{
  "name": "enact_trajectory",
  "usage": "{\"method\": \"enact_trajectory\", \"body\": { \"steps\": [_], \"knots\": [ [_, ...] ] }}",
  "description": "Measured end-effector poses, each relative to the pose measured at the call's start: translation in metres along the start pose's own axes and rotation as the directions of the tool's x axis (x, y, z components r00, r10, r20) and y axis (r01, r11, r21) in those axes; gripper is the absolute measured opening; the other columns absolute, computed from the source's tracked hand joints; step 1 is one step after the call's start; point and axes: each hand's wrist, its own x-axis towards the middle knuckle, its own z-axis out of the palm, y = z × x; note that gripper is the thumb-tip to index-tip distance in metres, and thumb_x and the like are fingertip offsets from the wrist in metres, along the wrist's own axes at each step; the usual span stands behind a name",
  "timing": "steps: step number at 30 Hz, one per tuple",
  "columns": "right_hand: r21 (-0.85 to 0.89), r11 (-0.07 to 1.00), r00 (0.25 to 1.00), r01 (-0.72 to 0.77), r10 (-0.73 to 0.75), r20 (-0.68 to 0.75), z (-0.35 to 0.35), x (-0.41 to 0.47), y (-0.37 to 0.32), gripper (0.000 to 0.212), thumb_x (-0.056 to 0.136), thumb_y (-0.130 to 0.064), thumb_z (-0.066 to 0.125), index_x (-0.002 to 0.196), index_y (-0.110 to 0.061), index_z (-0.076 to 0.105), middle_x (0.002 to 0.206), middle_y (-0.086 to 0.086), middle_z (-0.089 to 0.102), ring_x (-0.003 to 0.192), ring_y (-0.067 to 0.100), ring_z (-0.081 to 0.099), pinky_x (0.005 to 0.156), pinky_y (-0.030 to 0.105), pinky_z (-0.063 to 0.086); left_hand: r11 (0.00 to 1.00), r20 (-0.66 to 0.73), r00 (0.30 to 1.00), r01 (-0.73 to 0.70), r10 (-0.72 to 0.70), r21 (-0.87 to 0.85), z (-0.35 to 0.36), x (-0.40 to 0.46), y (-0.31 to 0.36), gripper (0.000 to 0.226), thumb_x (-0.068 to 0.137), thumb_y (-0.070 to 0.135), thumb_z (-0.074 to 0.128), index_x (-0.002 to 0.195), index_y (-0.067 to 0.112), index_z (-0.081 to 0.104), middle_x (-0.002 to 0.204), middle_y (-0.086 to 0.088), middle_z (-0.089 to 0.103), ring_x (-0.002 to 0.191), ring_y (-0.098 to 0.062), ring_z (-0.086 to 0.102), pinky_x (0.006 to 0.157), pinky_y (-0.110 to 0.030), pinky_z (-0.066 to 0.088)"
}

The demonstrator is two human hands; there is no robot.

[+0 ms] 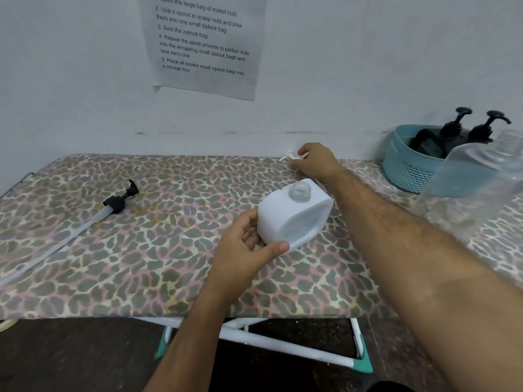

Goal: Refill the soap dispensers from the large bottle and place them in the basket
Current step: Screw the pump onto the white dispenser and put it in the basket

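White dispenser (294,215) in left hand (243,247) tilts, neck up-right.

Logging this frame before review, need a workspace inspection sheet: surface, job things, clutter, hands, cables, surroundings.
Surface: table under a leopard-print cloth.
Job's things: white dispenser, neck open, tilted; white pump at the far edge; large clear bottle, uncapped; blue basket holding dark dispensers.
Clutter: black pump with long tube lying on the left.
Hands: left hand holds the white dispenser; right hand pinches the white pump.
Cables: nothing seen.
Surroundings: printed sheet on the wall.
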Motion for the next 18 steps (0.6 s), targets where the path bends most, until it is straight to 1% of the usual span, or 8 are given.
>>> {"method": "enact_trajectory", "body": {
  "steps": [3, 5, 7, 10, 11, 14, 16, 18],
  "knots": [
    [-0.028, 0.999, 0.998, -0.02, 0.018, -0.053, 0.004, 0.002, 0.003, 0.042, 0.08, -0.034, 0.079, 0.113, -0.013, 0.064, 0.107, 0.004, 0.068, 0.084, 0.018, 0.06, 0.071, 0.027, 0.046, 1.0, -0.021, 1.0, -0.007, 0.007, 0.0, 0.001, 0.001, 0.0, 0.057, 0.072, 0.01, 0.083, 0.119, 0.029, 0.058, 0.121, 0.005, 0.064, 0.111, -0.008, 0.064, 0.092, -0.028, 0.054],
    [-0.021, 0.999, 0.997, -0.03, 0.028, -0.077, 0.003, 0.001, 0.004, 0.036, 0.077, -0.031, 0.082, 0.104, -0.013, 0.067, 0.102, 0.003, 0.069, 0.084, 0.018, 0.061, 0.07, 0.028, 0.048, 1.0, -0.035, 0.999, -0.008, 0.008, -0.005, 0.002, 0.001, -0.001, 0.057, 0.072, 0.01, 0.083, 0.119, 0.03, 0.058, 0.121, 0.006, 0.064, 0.111, -0.008, 0.064, 0.092, -0.028, 0.054],
    [0.018, 0.999, 0.996, -0.034, 0.036, -0.087, 0.0, -0.003, 0.004, 0.033, 0.074, -0.027, 0.082, 0.1, -0.012, 0.068, 0.097, 0.002, 0.069, 0.086, 0.018, 0.063, 0.07, 0.028, 0.049, 1.0, -0.036, 0.999, -0.012, 0.012, -0.011, 0.002, 0.001, -0.001, 0.057, 0.072, 0.008, 0.083, 0.12, 0.027, 0.058, 0.121, 0.005, 0.064, 0.11, -0.009, 0.064, 0.092, -0.029, 0.054],
    [0.112, 0.994, 0.993, -0.018, 0.031, -0.115, -0.009, -0.013, -0.001, 0.029, 0.074, -0.02, 0.08, 0.098, -0.011, 0.068, 0.091, 0.0, 0.066, 0.079, 0.015, 0.059, 0.06, 0.022, 0.044, 1.0, -0.064, 0.998, -0.022, 0.02, -0.021, 0.002, 0.0, -0.001, 0.06, 0.074, 0.006, 0.082, 0.126, 0.021, 0.055, 0.123, 0.003, 0.062, 0.111, -0.009, 0.063, 0.091, -0.029, 0.055],
    [0.146, 0.989, 0.991, -0.002, 0.021, -0.131, -0.014, -0.017, -0.003, 0.027, 0.074, -0.019, 0.08, 0.096, -0.011, 0.067, 0.089, 0.0, 0.065, 0.078, 0.015, 0.058, 0.058, 0.021, 0.042, 0.999, -0.079, 0.997, -0.027, 0.025, -0.028, 0.002, 0.0, -0.002, 0.061, 0.075, 0.006, 0.081, 0.127, 0.02, 0.054, 0.124, 0.003, 0.061, 0.112, -0.008, 0.062, 0.09, -0.029, 0.055],
    [0.276, 0.959, 0.981, 0.061, -0.007, -0.193, -0.032, -0.033, -0.013, 0.022, 0.074, -0.017, 0.08, 0.091, -0.013, 0.067, 0.084, -0.002, 0.065, 0.075, 0.014, 0.059, 0.063, 0.022, 0.045, 0.998, -0.106, 0.993, -0.056, 0.052, -0.037, 0.002, 0.001, -0.003, 0.055, 0.078, 0.003, 0.078, 0.123, 0.024, 0.053, 0.124, 0.001, 0.06, 0.113, -0.008, 0.062, 0.091, -0.027, 0.054],
    [0.359, 0.927, 0.97, 0.106, -0.016, -0.244, -0.045, -0.047, -0.021, 0.021, 0.074, -0.016, 0.08, 0.091, -0.012, 0.068, 0.082, -0.002, 0.066, 0.074, 0.012, 0.06, 0.066, 0.023, 0.048, 0.997, -0.113, 0.991, -0.07, 0.065, -0.038, 0.003, 0.0, -0.003, 0.054, 0.08, 0.002, 0.076, 0.12, 0.029, 0.052, 0.123, 0.002, 0.059, 0.112, -0.006, 0.061, 0.089, -0.021, 0.053],
    [0.449, 0.88, 0.956, 0.152, -0.016, -0.292, -0.059, -0.063, -0.029, 0.021, 0.073, -0.016, 0.078, 0.09, -0.011, 0.069, 0.082, 0.0, 0.068, 0.073, 0.013, 0.062, 0.066, 0.028, 0.051, 0.996, -0.111, 0.99, -0.088, 0.085, -0.023, 0.003, -0.002, -0.001, 0.052, 0.082, 0.004, 0.074, 0.117, 0.036, 0.051, 0.123, 0.005, 0.059, 0.11, -0.001, 0.061, 0.085, -0.014, 0.051]
  ]
}}
